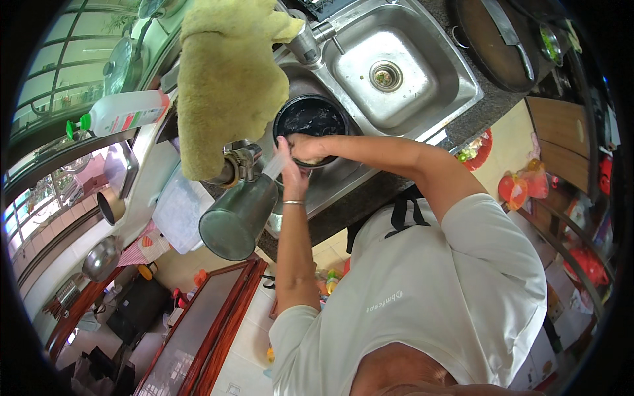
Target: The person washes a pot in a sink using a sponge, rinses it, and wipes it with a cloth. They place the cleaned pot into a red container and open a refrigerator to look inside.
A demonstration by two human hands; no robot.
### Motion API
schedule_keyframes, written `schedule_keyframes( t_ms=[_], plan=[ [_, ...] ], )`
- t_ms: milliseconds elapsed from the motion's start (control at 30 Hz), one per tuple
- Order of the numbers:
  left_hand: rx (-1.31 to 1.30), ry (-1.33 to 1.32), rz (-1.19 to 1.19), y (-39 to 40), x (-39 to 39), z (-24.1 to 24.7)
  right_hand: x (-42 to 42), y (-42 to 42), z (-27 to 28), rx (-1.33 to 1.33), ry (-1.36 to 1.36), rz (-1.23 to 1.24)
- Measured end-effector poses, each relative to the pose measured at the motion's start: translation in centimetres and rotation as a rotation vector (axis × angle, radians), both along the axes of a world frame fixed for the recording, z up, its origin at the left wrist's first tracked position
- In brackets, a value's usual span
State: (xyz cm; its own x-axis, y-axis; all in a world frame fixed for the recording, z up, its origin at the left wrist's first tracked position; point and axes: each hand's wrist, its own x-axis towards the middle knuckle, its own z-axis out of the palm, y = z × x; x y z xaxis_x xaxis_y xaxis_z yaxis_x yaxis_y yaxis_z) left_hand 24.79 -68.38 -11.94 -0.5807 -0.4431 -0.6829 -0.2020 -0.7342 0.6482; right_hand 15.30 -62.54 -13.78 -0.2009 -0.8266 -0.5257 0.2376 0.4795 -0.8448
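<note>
A round black bowl [317, 116] with wet, shiny inner walls sits in the left basin of a stainless steel double sink [354, 173]. My left hand [293, 171] grips its near left rim, thumb up along the edge and fingers partly hidden. Inside the bowl is my right hand [307, 148], fingers bent down near the near wall. Something pale shows under those fingers, too hidden to name or to tell whether it is held. Right above my left wrist, a translucent nozzle [277, 166] extends from a green cylinder [237, 220].
A yellow cloth [228, 89] hangs left of the bowl. The faucet [307, 47] stands beyond it. Food scraps lie in the right basin's drain [385, 76]. A cleaver [507, 34] rests on a round board [475, 49] at upper right. A white bottle [126, 114] is at left.
</note>
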Motion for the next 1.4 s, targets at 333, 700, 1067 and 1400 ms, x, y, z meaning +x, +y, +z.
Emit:
schedule_keyframes(
  t_ms=[333,700,1067,1400],
  plan=[
    [-0.193,0.000,0.319,7.3,0.4,3.7,-5.0,-0.4,-4.7,-0.167,-1.350,-1.177],
    [-0.174,0.054,0.026,4.5,2.4,5.7,2.9,-1.4,-2.1,-0.003,-0.497,-0.364],
    [-1.340,-0.261,-0.735,-4.2,6.8,5.2,1.3,3.6,3.6,-0.051,0.635,0.624],
    [-0.316,-0.312,-0.634,-5.7,4.1,10.3,0.8,2.2,1.1,-0.479,1.760,0.972]
  ],
)
